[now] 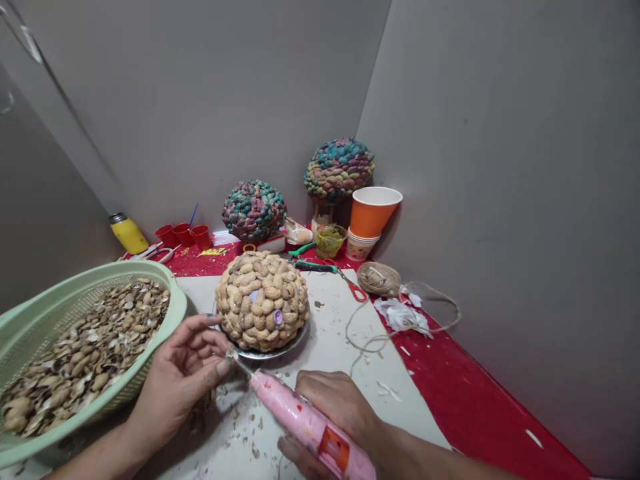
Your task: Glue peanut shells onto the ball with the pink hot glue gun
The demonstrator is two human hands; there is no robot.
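Note:
My right hand point(340, 407) is wrapped round a pink hot glue gun point(295, 407), its metal nozzle pointing up and left. At the nozzle's tip, my left hand point(193, 360) pinches a small pale peanut shell piece point(231, 355) between its fingertips. Just beyond both hands, a ball covered in peanut shells point(263, 300) rests on a shiny plate point(270, 352). Between the shells, a few purple patches of its surface show. To the left of my left hand stands a light green plastic basket point(177, 300) with many loose peanut shells point(85, 347) in it.
Two painted shell balls, one low point(254, 210) and one raised point(339, 170), stand at the back. Nearby are an orange paper cup point(373, 217), red cups point(201, 237), a yellow bottle point(129, 233), scissors point(357, 291) and a twine ball point(379, 278). Grey walls enclose the table.

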